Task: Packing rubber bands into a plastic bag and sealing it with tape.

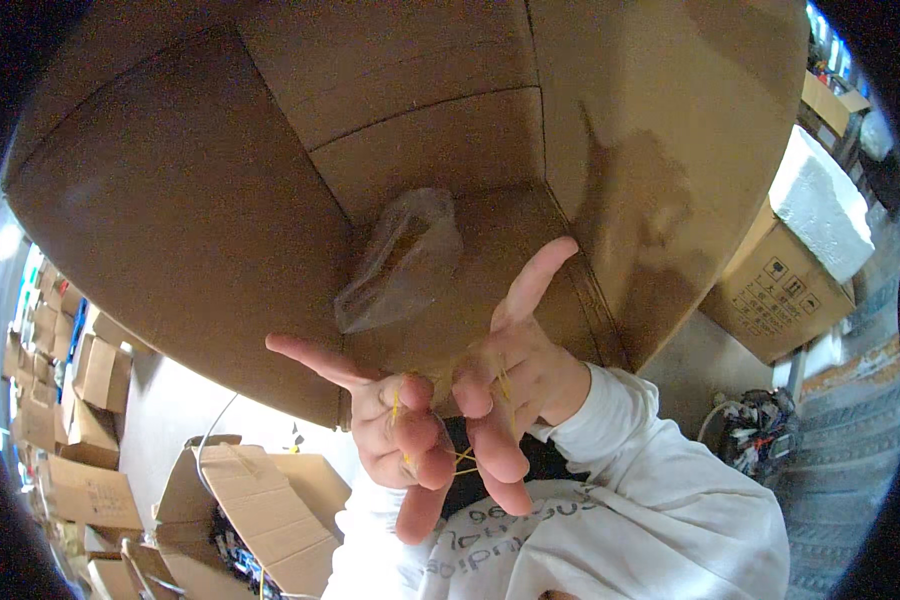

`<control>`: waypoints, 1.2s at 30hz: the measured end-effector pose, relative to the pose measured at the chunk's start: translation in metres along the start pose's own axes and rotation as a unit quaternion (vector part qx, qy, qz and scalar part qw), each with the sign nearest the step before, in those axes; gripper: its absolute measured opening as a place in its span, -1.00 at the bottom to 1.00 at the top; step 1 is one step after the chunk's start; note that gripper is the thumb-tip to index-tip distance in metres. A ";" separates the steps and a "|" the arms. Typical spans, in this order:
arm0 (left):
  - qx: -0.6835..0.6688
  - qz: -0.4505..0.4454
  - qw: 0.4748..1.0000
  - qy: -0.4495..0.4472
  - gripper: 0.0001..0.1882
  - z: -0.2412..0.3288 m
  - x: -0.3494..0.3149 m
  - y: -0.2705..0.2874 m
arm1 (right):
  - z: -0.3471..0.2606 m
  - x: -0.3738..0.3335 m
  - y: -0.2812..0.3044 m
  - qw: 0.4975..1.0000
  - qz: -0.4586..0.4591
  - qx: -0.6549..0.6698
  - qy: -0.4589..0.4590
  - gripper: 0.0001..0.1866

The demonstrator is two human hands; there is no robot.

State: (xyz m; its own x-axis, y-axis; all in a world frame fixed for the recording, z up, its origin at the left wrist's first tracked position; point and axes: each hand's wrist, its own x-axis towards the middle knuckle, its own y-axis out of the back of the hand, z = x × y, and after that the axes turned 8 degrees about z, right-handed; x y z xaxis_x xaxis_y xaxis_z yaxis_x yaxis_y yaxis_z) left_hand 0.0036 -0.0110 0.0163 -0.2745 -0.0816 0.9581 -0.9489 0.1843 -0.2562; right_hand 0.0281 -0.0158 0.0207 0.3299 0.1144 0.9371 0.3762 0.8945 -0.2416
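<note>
My left hand (395,430) and my right hand (515,385) are raised close together over a large open cardboard box (200,230). Thin yellow rubber bands (460,458) are looped around fingers of both hands and stretch between them. The left index finger points out to the left and the other left fingers curl. The right index finger points up and its other fingers bend down. A clear plastic bag (400,262) with something brownish inside lies at the bottom of the box, just beyond my fingertips. White sleeves cover both forearms.
Several smaller cardboard boxes (80,440) are stacked at the lower left, one open box (260,510) beside them. At the right stands a printed carton (780,290) topped with white foam (820,200). A tangle of cables (760,425) lies on the floor.
</note>
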 end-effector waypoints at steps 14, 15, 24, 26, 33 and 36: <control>0.142 -0.144 0.977 0.061 -0.56 0.013 0.008 0.016 | -0.037 -0.010 0.000 0.411 0.295 0.795 -0.333 -0.05; 0.154 -0.156 0.973 0.065 -0.55 0.014 0.010 0.016 | -0.038 -0.011 0.004 0.295 0.294 0.847 -0.330 -0.10; 0.133 -0.166 0.969 0.125 -0.56 0.023 0.020 0.016 | -0.064 -0.001 0.024 -0.625 0.135 0.757 -0.135 -0.35; 0.121 -0.168 0.971 0.123 -0.55 0.021 0.019 0.018 | -0.067 0.010 0.021 -0.651 0.141 0.737 -0.109 -0.33; 0.073 -0.119 0.934 0.330 -0.58 -0.033 -0.003 0.011 | -0.098 0.034 0.052 -0.621 0.142 0.765 0.095 -0.28; 0.006 0.003 0.783 0.622 -0.63 -0.071 -0.044 0.018 | -0.101 0.015 0.096 -0.612 -0.120 0.684 0.380 -0.41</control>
State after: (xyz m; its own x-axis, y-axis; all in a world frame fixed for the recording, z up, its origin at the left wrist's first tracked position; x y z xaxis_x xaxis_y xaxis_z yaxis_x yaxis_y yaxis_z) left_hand 0.0097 0.0650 -0.0216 0.0772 0.9384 0.3369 -0.9517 0.1701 -0.2556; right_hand 0.1563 0.0283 -0.0137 0.2157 0.8036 0.5548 0.9395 -0.3256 0.1063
